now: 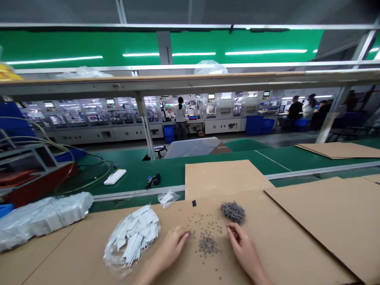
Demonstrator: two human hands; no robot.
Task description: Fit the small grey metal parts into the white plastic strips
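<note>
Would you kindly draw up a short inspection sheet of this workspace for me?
Surface: brown cardboard sheets over a green conveyor belt.
Job's things: small grey parts, heaped and scattered.
Clutter: clear plastic bag of flat white pieces; white oblong block.
Hands: bare left hand and right hand flank the scattered parts; any grip unclear.
Cables: thin black cable on the belt.
Surroundings: white machine row, standing person.

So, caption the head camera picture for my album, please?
The left hand and right hand rest among tiny grey parts on cardboard, near a clear bag of white slips.
</note>
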